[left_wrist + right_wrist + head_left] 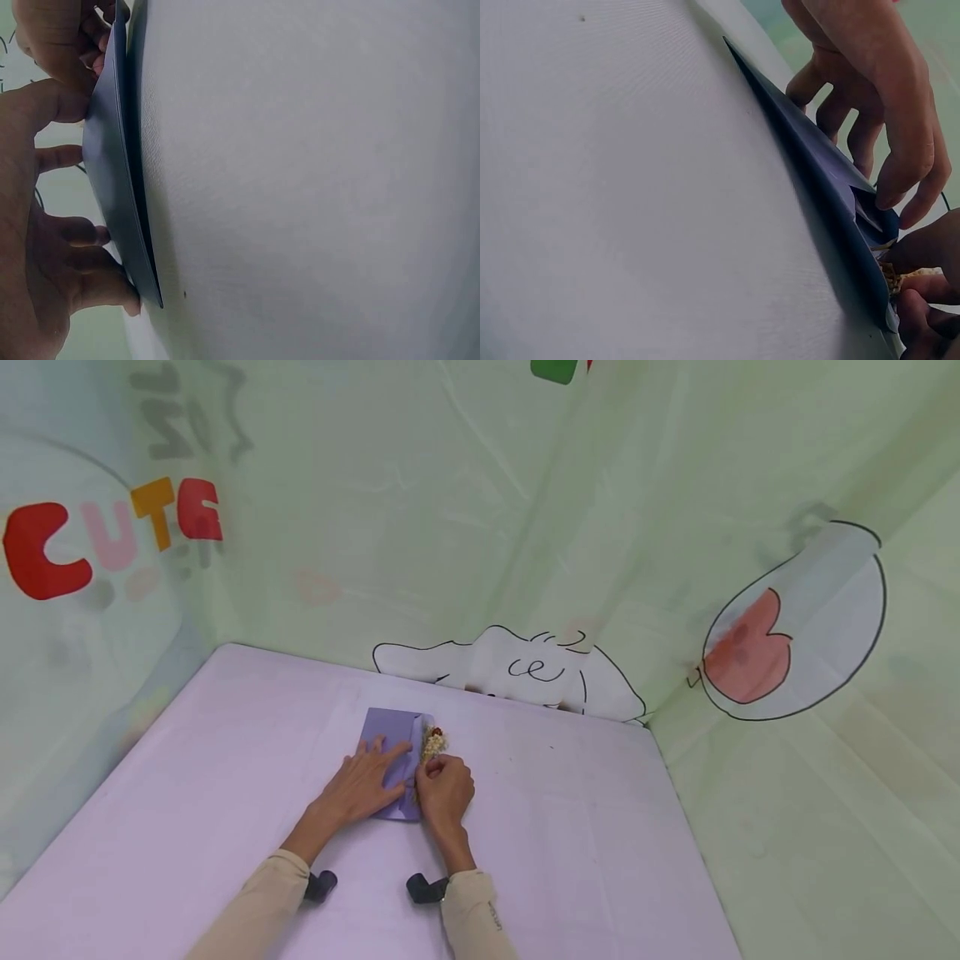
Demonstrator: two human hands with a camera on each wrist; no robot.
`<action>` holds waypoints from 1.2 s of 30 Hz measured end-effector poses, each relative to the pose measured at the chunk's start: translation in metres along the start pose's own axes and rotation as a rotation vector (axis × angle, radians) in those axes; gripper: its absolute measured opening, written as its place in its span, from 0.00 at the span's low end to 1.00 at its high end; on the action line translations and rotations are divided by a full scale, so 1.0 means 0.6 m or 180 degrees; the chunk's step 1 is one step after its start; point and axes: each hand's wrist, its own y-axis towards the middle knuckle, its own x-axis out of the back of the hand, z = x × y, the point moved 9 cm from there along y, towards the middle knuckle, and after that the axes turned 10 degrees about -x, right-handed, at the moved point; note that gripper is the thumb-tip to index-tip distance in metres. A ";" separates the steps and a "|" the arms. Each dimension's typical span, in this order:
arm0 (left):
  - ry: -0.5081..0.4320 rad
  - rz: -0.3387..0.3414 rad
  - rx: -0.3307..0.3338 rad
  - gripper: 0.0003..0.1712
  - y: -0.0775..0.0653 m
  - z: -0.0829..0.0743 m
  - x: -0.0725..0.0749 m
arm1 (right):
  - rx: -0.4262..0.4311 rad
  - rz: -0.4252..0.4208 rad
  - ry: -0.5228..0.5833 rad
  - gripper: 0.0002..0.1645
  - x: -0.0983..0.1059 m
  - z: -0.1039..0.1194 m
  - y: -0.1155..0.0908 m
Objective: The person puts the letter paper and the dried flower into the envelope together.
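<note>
A purple envelope (390,724) lies flat on the table, with its flap side to the right. My left hand (365,779) rests spread across it, fingertips pressing on the paper; the left wrist view shows the envelope (116,172) edge-on under those fingers. At the envelope's right edge my right hand (446,785) pinches a small bunch of dried flowers (434,742), pale yellow with a dark red bit at the top. In the right wrist view the flower stems (889,278) sit between thumb and fingers beside the envelope's open edge. Part of the bunch is hidden by the right hand.
The table (570,827) has a pale pinkish cover. Light green curtains (360,527) with printed cartoon shapes and letters hang behind and at both sides. A black wrist-camera mount (321,887) sits at the left wrist and another mount (427,888) at the right.
</note>
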 end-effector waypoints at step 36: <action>0.0151 -0.0088 -0.0077 0.39 -0.001 -0.004 0.004 | 0.0294 0.0871 0.0054 0.10 -0.002 0.053 -0.005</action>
